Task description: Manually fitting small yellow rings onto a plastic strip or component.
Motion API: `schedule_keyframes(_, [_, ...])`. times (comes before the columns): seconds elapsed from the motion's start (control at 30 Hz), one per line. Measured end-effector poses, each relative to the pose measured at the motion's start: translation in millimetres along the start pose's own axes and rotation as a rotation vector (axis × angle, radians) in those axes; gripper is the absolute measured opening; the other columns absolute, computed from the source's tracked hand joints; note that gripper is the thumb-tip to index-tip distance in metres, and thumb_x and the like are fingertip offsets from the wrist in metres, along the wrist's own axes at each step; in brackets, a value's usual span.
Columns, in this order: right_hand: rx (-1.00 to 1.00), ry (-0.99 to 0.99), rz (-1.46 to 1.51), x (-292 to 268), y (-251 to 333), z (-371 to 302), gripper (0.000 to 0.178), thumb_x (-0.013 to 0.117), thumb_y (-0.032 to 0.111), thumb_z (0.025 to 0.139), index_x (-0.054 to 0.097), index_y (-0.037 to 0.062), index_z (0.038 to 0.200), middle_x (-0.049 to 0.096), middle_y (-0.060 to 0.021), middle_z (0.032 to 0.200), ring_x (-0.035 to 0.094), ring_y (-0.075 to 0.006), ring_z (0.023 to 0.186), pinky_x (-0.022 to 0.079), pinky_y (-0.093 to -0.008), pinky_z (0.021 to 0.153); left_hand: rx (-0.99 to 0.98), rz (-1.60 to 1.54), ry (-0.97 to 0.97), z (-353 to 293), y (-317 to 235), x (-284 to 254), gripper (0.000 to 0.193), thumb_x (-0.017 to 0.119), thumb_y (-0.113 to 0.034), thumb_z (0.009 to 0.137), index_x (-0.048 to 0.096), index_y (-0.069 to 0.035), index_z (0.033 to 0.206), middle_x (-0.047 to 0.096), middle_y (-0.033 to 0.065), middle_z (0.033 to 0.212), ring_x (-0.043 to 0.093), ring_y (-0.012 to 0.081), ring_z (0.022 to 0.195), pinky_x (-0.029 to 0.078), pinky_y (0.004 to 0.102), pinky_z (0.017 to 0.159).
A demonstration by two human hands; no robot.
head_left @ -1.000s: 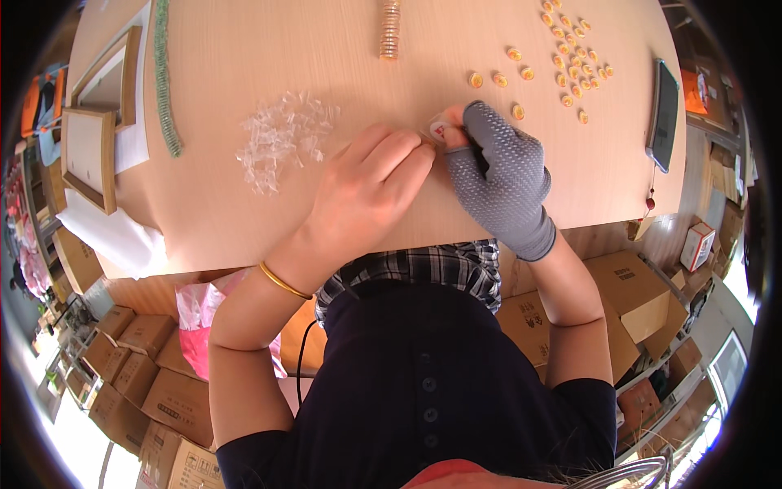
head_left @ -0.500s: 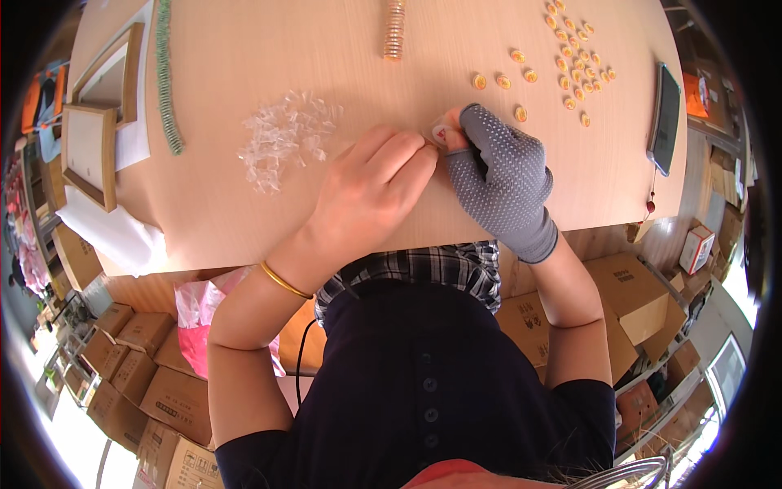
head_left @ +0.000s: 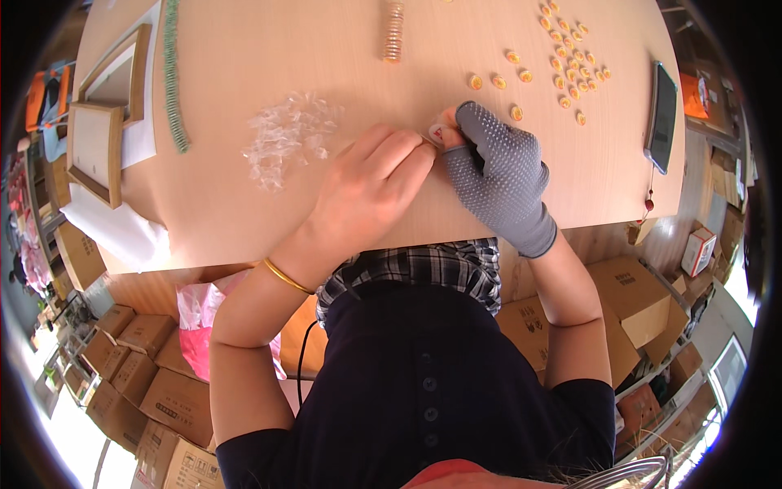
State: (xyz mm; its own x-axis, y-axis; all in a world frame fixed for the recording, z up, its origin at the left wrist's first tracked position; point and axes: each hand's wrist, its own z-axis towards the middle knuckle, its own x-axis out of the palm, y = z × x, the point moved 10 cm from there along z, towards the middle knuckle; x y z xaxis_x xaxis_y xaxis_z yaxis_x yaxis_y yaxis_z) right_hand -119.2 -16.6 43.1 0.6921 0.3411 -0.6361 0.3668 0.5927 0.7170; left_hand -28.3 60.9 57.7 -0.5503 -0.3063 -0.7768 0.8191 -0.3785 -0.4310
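Over the middle of the table, my left hand (head_left: 373, 183) and my right hand (head_left: 498, 171) meet at the fingertips. The left is bare, with a gold bangle (head_left: 287, 279) on its wrist, and its fingers are pinched together. A grey dotted glove with uncovered fingertips covers the right, which is also closed; a white wrap shows at one fingertip. Whatever lies between the fingers is too small and hidden to name. Left of my hands lies a heap of small clear plastic pieces (head_left: 289, 134). To the right are several small orange-yellow oval discs (head_left: 525, 75), scattered singly and in a cluster.
A row of stacked discs (head_left: 393, 33) lies at the far middle. A long green coil-like strip (head_left: 173, 81), wooden frames (head_left: 96, 151) and white sheets (head_left: 118, 228) occupy the left side. Near the right edge lies a phone (head_left: 662, 118). Cardboard boxes (head_left: 175, 399) stand below on both sides.
The view has shifted slightly, so the things on the table sit a little differently in it. Both hands keep nearly the same closed pose, fingertips together.
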Motion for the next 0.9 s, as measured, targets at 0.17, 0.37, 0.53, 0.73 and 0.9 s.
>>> schedule_keyframes(0.17, [0.168, -0.128, 0.181, -20.8, -11.9, -5.4, 0.003, 0.068, 0.007, 0.099, 0.066, 0.0043, 0.098, 0.066, -0.0123, 0.073, 0.065, -0.0213, 0.06, 0.052, -0.0324, 0.058, -0.032, -0.023, -0.02, 1.6, -0.1, -3.6, 0.021, 0.077, 0.007, 0.078, 0.069, -0.001, 0.096, 0.067, 0.008, 0.097, 0.067, 0.0278, 0.085, 0.056, 0.0386, 0.073])
schedule_keyframes(0.37, [0.187, -0.521, 0.391, -64.3, -21.6, -24.3, 0.013, 0.063, 0.012, 0.105, 0.063, 0.0008, 0.112, 0.068, -0.0038, 0.076, 0.058, -0.0054, 0.064, 0.048, -0.0241, 0.061, -0.03, -0.023, 0.0, 7.9, 0.3, -3.0, 0.014, 0.074, -0.004, 0.084, 0.069, -0.007, 0.097, 0.065, 0.0055, 0.099, 0.068, 0.0253, 0.094, 0.059, 0.036, 0.077])
schedule_keyframes(0.53, [0.214, -0.695, 0.568, -76.4, -36.1, -29.8, 0.012, 0.055, 0.012, 0.108, 0.06, 0.0021, 0.112, 0.058, 0.0004, 0.075, 0.047, -0.0043, 0.066, 0.038, -0.0213, 0.063, -0.013, -0.014, 0.039, 20.9, -2.3, 23.7, 0.009, 0.074, -0.009, 0.088, 0.068, -0.009, 0.095, 0.066, 0.0054, 0.1, 0.069, 0.0261, 0.096, 0.059, 0.0374, 0.077])
schedule_keyframes(0.73, [0.216, -0.736, 0.563, -81.6, -53.2, -29.8, 0.011, 0.056, 0.012, 0.108, 0.06, 0.0022, 0.109, 0.056, 0.0015, 0.074, 0.046, -0.0041, 0.067, 0.038, -0.0212, 0.064, -0.275, -0.193, -0.002, 54.7, 21.4, 42.4, 0.019, 0.074, -0.002, 0.086, 0.064, -0.008, 0.1, 0.067, 0.0087, 0.102, 0.068, 0.0293, 0.094, 0.058, 0.0399, 0.077])
schedule_keyframes(0.9, [0.24, -0.738, 0.65, -83.1, -59.9, -29.5, 0.011, 0.057, 0.012, 0.108, 0.062, 0.0023, 0.109, 0.056, 0.0022, 0.074, 0.046, -0.0042, 0.067, 0.038, -0.021, 0.064, -0.5, -0.198, -0.125, 37.8, 66.7, 7.4, 0.025, 0.076, 0.0, 0.086, 0.061, -0.006, 0.105, 0.068, 0.0101, 0.103, 0.067, 0.0282, 0.091, 0.057, 0.0384, 0.075])
